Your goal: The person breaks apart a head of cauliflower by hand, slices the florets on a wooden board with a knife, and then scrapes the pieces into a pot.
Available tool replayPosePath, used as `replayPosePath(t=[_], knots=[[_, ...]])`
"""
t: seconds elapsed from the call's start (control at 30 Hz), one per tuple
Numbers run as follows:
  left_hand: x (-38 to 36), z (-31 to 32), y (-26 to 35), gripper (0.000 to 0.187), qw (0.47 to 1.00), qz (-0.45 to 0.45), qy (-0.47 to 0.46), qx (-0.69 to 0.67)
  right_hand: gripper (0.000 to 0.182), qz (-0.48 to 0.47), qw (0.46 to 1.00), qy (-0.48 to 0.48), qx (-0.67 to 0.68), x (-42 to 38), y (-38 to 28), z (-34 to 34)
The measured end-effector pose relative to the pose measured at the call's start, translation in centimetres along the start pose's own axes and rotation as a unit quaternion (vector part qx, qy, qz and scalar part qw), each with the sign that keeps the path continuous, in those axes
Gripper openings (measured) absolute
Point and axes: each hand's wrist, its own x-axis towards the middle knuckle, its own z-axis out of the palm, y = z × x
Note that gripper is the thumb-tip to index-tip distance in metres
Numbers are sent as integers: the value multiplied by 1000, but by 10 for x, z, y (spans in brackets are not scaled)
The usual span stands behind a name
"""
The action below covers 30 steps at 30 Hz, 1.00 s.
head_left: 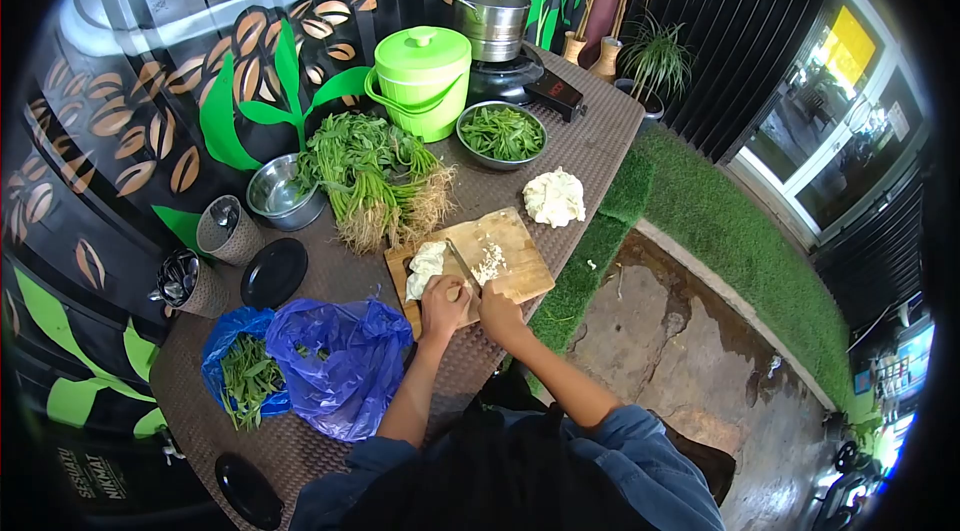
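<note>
My right hand [500, 313] is closed around the handle of a knife, whose blade [461, 260] points away across a wooden cutting board [525, 271]. Left of the blade, my left hand [445, 306] rests on the board with its fingers curled together; whatever they pinch is too small to make out. Small white chopped pieces [490, 262] lie just right of the blade. A crumpled pale bundle [427, 266] sits on the board's left part, beyond my left hand. Another pale crumpled bundle [554, 198] lies on the table past the board.
Rooted leafy greens [365, 176] are heaped behind the board. Around them stand a metal bowl [283, 193], a lidded green bucket [423, 81], a bowl of cut leaves [503, 134] and a pot [493, 23] on a stove. Blue plastic bags [345, 361] lie at left.
</note>
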Motion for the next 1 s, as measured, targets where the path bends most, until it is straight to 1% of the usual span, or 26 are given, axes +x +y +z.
replayPosePath(t=[0.07,0.1,0.17,0.23,0.3,0.33,0.4,0.53,0.6,0.63,0.7,0.77,0.83,0.87,0.9,0.97,1.0], knots=[[0,0,-3,9,1000,-7,-4,-2,28,37,999,20,28,-6,4,8],[0,1,-4,11,1000,-12,-10,-5,28,37,999,20,28,-6,6,11],[0,2,-6,12,1000,-15,-7,-22,28,52,997,50,13,-6,5,12],[-1,2,-9,13,999,-18,-5,-37,29,51,997,45,30,-5,5,8],[1,3,-11,12,998,65,-5,5,29,50,997,43,47,-3,2,0],[1,3,-10,12,998,66,-6,5,29,41,998,36,45,-2,2,-2],[1,4,-9,9,999,53,-8,2,28,33,998,29,42,-1,2,-6],[5,4,-1,10,999,49,-15,4,27,9,999,23,22,4,4,-9],[6,6,10,10,998,-30,-33,47,27,-2,1000,25,15,6,4,-13],[7,11,7,10,998,-27,-32,48,27,-3,1000,21,15,8,5,-15],[5,24,-6,10,999,-41,-5,-10,28,-3,1000,19,14,10,6,-20],[2,25,-5,9,999,-40,4,-33,27,-27,999,-6,-24,10,8,-23],[3,22,1,20,998,-13,23,-49,28,-15,1000,2,-20,8,9,-19],[3,19,9,28,994,-64,24,-83,29,-4,1000,8,-15,6,9,-14],[4,16,13,28,994,-65,24,-83,29,-4,1000,8,-15,3,9,-8],[2,16,9,31,992,-81,-9,-96,31,33,998,55,5,-6,6,3],[2,16,7,31,992,-83,-9,-96,31,32,998,53,4,-8,5,8]])
